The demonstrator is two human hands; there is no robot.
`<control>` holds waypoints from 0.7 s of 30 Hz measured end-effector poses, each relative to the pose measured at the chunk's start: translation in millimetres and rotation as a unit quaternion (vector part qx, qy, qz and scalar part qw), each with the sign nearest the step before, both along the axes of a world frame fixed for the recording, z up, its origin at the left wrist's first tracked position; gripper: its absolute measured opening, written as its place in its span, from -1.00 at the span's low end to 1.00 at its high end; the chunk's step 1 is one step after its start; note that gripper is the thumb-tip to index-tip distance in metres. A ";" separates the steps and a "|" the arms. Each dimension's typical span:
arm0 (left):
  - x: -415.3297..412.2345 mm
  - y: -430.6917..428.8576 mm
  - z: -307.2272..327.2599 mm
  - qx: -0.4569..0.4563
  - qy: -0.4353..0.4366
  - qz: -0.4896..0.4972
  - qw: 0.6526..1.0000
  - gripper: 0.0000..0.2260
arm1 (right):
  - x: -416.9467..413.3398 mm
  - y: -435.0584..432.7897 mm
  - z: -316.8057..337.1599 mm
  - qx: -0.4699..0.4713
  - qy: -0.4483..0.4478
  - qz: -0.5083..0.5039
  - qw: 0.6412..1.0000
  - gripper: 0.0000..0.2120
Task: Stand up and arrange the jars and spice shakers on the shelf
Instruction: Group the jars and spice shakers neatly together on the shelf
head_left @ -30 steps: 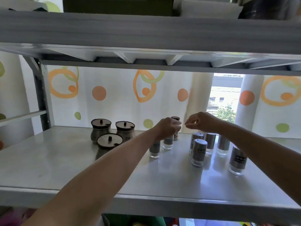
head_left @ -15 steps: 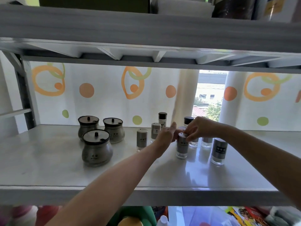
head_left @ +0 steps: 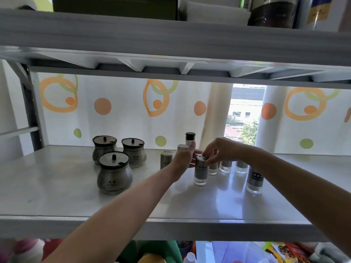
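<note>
Three round metal jars with dark lids point(head_left: 114, 174) point(head_left: 104, 149) point(head_left: 133, 151) stand upright at the shelf's left-middle. Several steel spice shakers stand to their right. My right hand point(head_left: 221, 151) pinches the cap of the front spice shaker point(head_left: 200, 173), which stands on the shelf point(head_left: 57, 196). My left hand point(head_left: 184, 157) is just left of that shaker, fingers apart, holding nothing. Behind my left hand are a shaker point(head_left: 166, 160), a partly hidden one point(head_left: 181, 147) and a black-capped bottle point(head_left: 190, 138). A taller shaker point(head_left: 254, 182) stands far right, and three more are lined up behind my right wrist.
An upper shelf board point(head_left: 171, 40) hangs low overhead, loaded with boxes and containers. A curtain with orange rings point(head_left: 123, 111) backs the shelf. A grey upright post point(head_left: 32, 114) stands at the left. Colourful items lie on the level below.
My left hand has opened and come forward from the back shakers to beside the front shaker. My right hand has dropped onto that shaker's cap. The view has shifted lower and leftward.
</note>
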State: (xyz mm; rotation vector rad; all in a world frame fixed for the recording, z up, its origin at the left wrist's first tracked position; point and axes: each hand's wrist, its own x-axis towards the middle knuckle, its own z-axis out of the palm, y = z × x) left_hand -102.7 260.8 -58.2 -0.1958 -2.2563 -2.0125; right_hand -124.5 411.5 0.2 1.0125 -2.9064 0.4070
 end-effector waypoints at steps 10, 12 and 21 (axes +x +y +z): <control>-27.4 8.5 25.5 0.009 -0.045 0.014 0.999 -0.43 | -32.1 18.0 8.9 0.016 0.106 -0.083 0.991 -0.57; -30.0 10.2 25.3 0.033 -0.061 0.000 0.998 -0.47 | -35.2 15.9 3.5 0.027 0.102 -0.089 0.990 -0.62; -46.4 10.1 0.1 0.097 -0.117 -0.042 0.988 -0.32 | -54.7 14.6 -8.5 -0.065 0.056 -0.102 0.991 -0.75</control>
